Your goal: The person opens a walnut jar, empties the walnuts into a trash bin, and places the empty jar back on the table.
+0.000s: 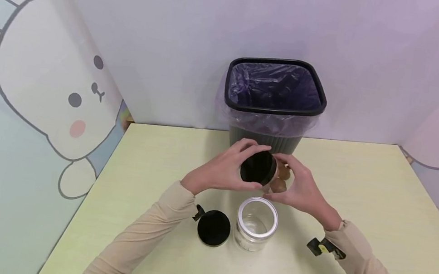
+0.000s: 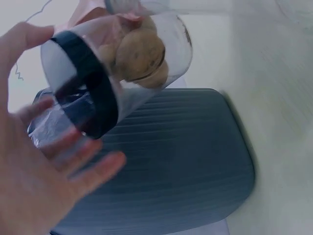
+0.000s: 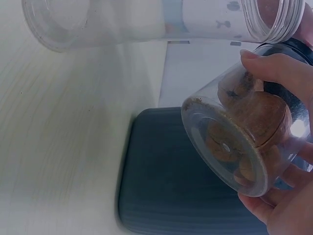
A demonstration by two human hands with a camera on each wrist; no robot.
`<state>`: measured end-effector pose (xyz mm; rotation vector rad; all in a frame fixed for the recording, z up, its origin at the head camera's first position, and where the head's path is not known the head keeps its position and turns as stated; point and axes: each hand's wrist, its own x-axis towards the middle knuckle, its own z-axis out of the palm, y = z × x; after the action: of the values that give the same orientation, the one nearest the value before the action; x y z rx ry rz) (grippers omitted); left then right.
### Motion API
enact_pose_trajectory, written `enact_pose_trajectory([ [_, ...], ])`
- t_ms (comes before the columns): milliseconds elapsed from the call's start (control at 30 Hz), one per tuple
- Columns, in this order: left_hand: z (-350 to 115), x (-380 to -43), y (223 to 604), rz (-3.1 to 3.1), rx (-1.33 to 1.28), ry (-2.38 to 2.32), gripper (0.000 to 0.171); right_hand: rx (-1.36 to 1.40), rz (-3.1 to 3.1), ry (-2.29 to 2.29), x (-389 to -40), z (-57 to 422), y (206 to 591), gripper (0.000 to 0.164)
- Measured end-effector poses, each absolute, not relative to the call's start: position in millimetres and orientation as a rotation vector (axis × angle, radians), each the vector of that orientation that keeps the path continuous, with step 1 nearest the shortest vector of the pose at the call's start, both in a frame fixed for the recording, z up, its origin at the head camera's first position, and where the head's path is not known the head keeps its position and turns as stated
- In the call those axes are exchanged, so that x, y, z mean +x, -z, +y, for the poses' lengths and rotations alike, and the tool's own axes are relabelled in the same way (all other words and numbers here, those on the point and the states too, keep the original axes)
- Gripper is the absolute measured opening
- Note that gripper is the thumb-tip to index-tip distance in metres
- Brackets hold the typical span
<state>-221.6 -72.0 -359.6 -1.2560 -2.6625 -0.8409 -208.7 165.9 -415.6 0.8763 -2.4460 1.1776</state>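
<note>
OK, R hand (image 1: 305,188) has the goods: thumb on 1 side, fingers curled round the other, gripping the clear jar (image 3: 234,129) w/ the brown pieces (image 2: 141,55) inside. Jar's held up in front of the bin (image 1: 273,112), tipped well off vertical, black cap (image 1: 257,167) on its L end. Long axis runs roughly L–R across the head view, slanting: cap toward the L hand (image 1: 221,167), base off to the R.

And that's the key relation, I'd judge: cap end v. L palm. L hand is by far the nearer to the cap, thumb above, fingers below, spread wide round it (a bit blurred in the L wrist view, so can't tell whether all the fingertips touch). Not a firm hold there, by the look of it; R has the only sure grip.

So, re: the grips: jar body sits in R's curl, thumb up near the cap; the cap lies in the mouth of L's wide spread, to the R of that palm.

Nearer the person, a 2nd jar (image 1: 249,242) stands upright on the table (image 1: 159,161), lidless, w/ a loose black lid (image 1: 213,228) flat just beside it, on the L.
</note>
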Motion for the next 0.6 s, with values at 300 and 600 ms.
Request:
enact_pose_trajectory([
  [300,-72.0,-219.4,357.5,-2.503,-1.548,0.915,0.075,0.875,-2.447,-1.178,-207.3,164.8,413.3,0.093],
  [600,-72.1,-220.7,359.9,-2.482,-1.52,0.932,0.072,0.884,-2.459,-1.153,-207.7,164.4,413.9,0.094],
])
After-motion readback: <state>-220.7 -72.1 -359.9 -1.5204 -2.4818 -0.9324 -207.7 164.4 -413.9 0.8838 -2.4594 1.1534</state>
